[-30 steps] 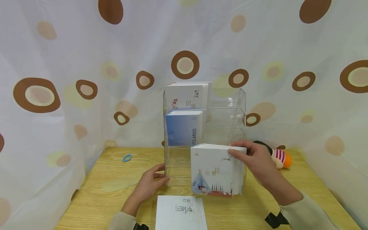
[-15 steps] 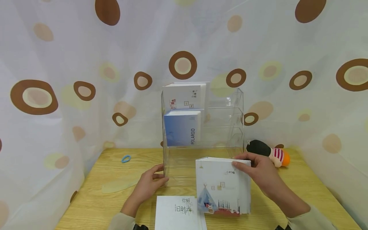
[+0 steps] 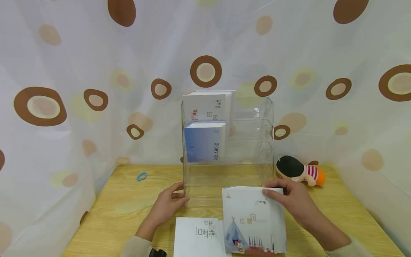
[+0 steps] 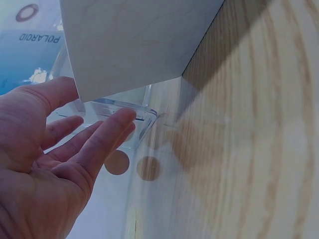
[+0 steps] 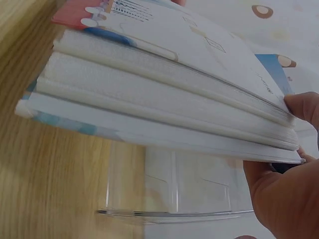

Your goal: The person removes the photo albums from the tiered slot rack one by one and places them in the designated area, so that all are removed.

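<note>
In the head view, my right hand (image 3: 297, 203) grips the upper right corner of a thick white photo album (image 3: 250, 221), thumb on the cover and fingers behind. A blue tent is printed on it. The right wrist view shows the page edges of the album (image 5: 164, 94), which is tilted above the table. My left hand (image 3: 165, 207) loosely holds the lower left side edge of a clear display rack (image 3: 208, 175). Another white album (image 3: 197, 235) lies flat on the table, its right edge partly behind the held album. A blue POLAROID album (image 3: 205, 142) stands in the rack.
Another white album (image 3: 208, 107) stands in the rack's top tier. A plush toy (image 3: 298, 171) lies to the right of the rack. To the left are a blue ring (image 3: 141, 176) and a pale flat strip (image 3: 135, 206). A dotted curtain (image 3: 74, 64) hangs behind the table.
The album in my right hand has moved down and slightly right, away from the rack's front toward the table's near side. My left hand stays at the rack's side.
</note>
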Motion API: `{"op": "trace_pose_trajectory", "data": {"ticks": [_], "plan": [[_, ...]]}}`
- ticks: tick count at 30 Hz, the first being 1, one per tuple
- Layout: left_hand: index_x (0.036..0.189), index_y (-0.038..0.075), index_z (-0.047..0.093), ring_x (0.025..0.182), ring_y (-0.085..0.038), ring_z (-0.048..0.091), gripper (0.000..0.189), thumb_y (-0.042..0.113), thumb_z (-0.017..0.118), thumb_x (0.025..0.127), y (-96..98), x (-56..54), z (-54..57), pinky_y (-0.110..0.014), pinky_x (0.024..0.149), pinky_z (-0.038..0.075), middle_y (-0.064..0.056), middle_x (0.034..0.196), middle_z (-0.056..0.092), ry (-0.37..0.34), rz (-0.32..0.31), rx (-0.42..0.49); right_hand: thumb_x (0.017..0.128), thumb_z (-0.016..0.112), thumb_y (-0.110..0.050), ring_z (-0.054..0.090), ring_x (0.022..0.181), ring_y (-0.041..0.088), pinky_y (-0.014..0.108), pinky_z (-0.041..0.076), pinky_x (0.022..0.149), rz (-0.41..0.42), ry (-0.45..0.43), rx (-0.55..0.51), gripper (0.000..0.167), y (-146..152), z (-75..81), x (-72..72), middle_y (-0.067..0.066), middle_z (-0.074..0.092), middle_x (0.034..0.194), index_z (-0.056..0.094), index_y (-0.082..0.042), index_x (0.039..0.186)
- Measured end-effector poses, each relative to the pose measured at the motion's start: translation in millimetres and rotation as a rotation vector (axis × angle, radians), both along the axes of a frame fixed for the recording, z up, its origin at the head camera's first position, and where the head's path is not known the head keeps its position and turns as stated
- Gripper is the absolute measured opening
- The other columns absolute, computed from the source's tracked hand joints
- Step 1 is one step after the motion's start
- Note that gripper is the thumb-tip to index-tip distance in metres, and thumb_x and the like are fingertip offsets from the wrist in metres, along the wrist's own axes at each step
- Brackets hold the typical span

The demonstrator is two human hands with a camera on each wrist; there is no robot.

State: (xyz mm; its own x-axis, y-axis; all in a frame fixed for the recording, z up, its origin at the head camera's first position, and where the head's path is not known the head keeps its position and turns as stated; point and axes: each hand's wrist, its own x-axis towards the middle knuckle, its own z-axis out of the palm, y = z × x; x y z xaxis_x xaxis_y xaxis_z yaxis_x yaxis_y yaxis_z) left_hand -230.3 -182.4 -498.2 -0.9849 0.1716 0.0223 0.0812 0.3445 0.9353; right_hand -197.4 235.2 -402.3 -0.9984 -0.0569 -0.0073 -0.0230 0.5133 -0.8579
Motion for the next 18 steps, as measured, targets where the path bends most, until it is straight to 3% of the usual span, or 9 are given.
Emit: {"op": "trace_pose_trajectory", "data": {"ticks": [8,13,18], "plan": [[0.163,0.001,0.054,0.132,-0.041,0.072,0.066,0.016,0.082,0.105,1.0,-0.9,2.0,-0.041,0.093,0.072,-0.026,0.160,0.062,-0.004,0.008,-0.014,0.104,0.083,-0.023,0.064,0.104,0.011,0.022,0.062,0.079,0.031,-0.071,-0.038,0.029,3,-10.5,3.0,0.009,0.079,0.133,0.082,-0.004,0.126],[0.163,0.001,0.055,0.132,-0.041,0.072,0.066,0.016,0.081,0.105,0.9,-1.4,1.4,-0.040,0.092,0.072,-0.026,0.159,0.062,0.003,0.009,-0.013,0.105,0.082,-0.026,0.063,0.109,0.017,0.021,0.060,0.079,0.030,-0.111,-0.008,0.030,3,-14.8,2.4,0.010,0.079,0.135,0.082,-0.005,0.126],[0.163,0.001,0.055,0.132,-0.041,0.072,0.066,0.015,0.081,0.105,0.6,-1.1,0.2,-0.039,0.091,0.072,-0.026,0.159,0.062,-0.001,0.003,-0.002,0.104,0.082,-0.025,0.064,0.109,0.016,0.022,0.059,0.077,0.061,-0.120,0.018,0.029,3,-18.4,3.0,0.010,0.080,0.135,0.084,-0.006,0.126]]}}
